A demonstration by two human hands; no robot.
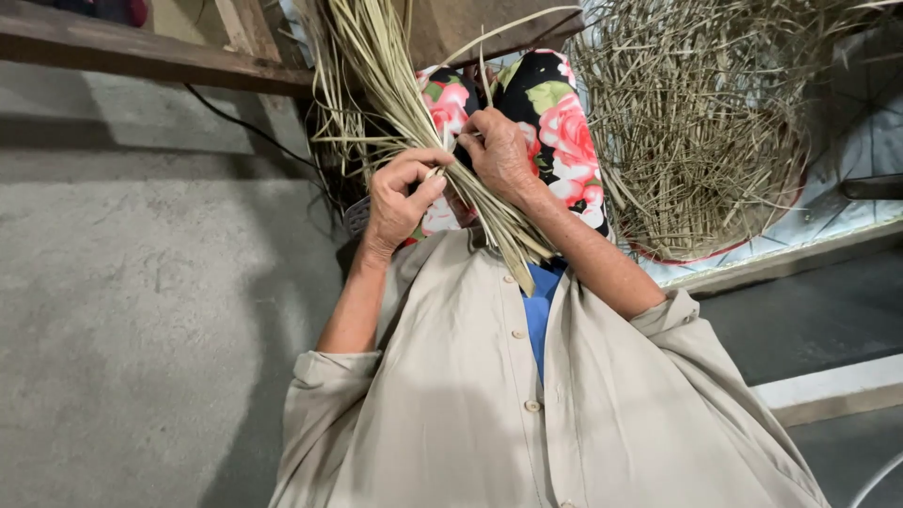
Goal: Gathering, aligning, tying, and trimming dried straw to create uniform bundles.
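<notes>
2 hands on 1 straw bundle

weaving workshop, dried reed heap, concrete floor

Single head view, steeply downward, close over own chest, forearms, lap; concrete floor at left.

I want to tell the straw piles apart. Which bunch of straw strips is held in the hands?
The long pale green bunch at the middle, gripped by both the left hand and right hand. The tangled dry heap at the right lies untouched.
</notes>
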